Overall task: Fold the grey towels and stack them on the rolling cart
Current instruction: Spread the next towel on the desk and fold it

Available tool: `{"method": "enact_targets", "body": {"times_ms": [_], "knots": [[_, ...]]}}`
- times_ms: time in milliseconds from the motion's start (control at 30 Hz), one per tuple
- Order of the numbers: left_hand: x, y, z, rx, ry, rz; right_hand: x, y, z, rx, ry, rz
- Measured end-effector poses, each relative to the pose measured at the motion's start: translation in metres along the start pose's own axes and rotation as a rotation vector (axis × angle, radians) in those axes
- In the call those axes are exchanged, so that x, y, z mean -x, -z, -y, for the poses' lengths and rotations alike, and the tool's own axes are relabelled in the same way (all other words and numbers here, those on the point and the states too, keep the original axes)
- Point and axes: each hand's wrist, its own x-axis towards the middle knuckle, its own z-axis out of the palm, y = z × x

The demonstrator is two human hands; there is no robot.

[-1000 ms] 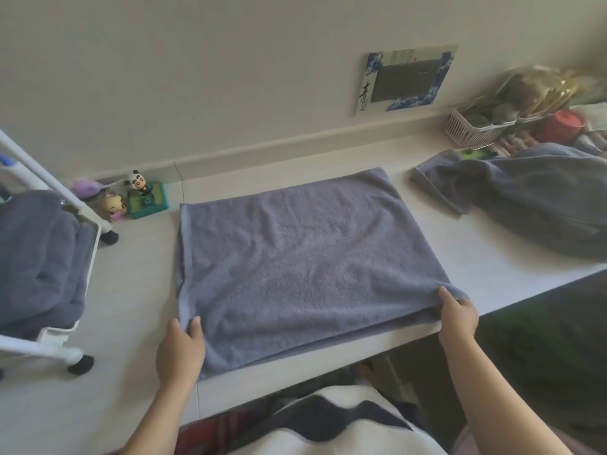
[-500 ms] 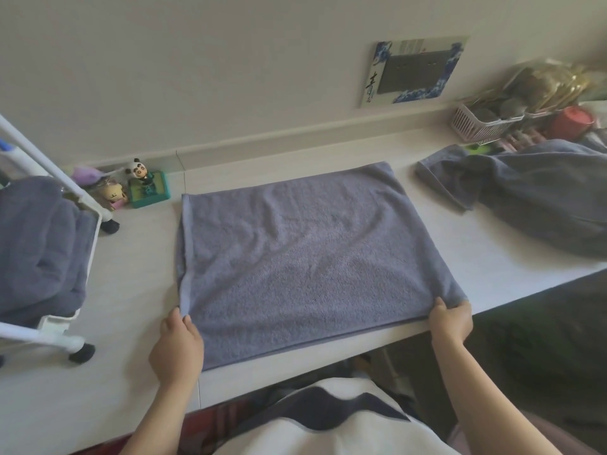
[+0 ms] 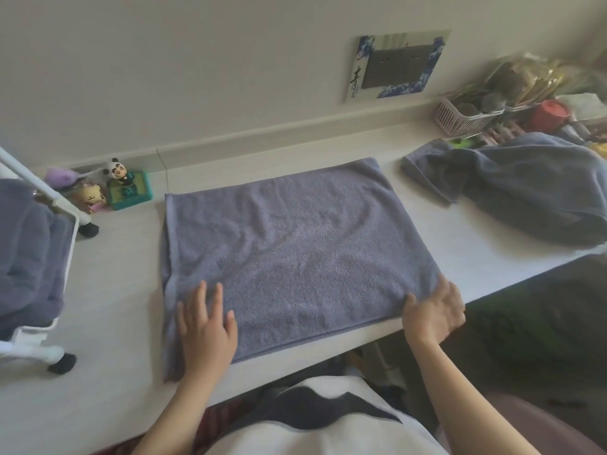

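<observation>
We have let go of the near corners. A second ago both hands pinched the front edge of the grey towel; now our left hand lies flat on its near-left part, fingers straight and spread, palm pressing the cloth to the bench. Our right hand rests at the near-right corner, thumb on top of the cloth and the other fingers loosely extended along the edge; whether they tuck under the cloth we cannot tell, but it no longer reads as a pinch.

The towel sits in the middle of the bench as a doubled rectangle, its near edge close to the bench's front edge, its far edge toward the wall. A narrow strip of the lower layer shows along the left and near sides, so the layers are not quite flush. A few soft creases run across the middle.

We judge that the drag-and-align step is over and smoothing has begun; another fold likely comes next. On the left, the rolling cart already carries folded grey towels. On the right, a crumpled grey towel waits unfolded, so the task is partway through.
</observation>
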Motion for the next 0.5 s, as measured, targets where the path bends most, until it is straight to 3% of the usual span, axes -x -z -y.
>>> {"method": "enact_targets", "body": {"times_ms": [133,200,367,500], "knots": [[-0.005,-0.015,-0.028,-0.033,-0.170,0.195,0.005,-0.020,0.002,0.196,0.413,0.251],[-0.003,-0.021,-0.024,-0.099,-0.193,0.268,0.004,-0.027,-0.006,0.284,0.460,0.349],[-0.012,-0.013,-0.028,-0.061,-0.160,0.281,0.000,-0.022,0.002,0.328,0.319,0.305],[-0.022,-0.018,-0.046,-0.040,-0.204,0.297,0.025,-0.043,0.035,0.300,0.647,0.412]]}}
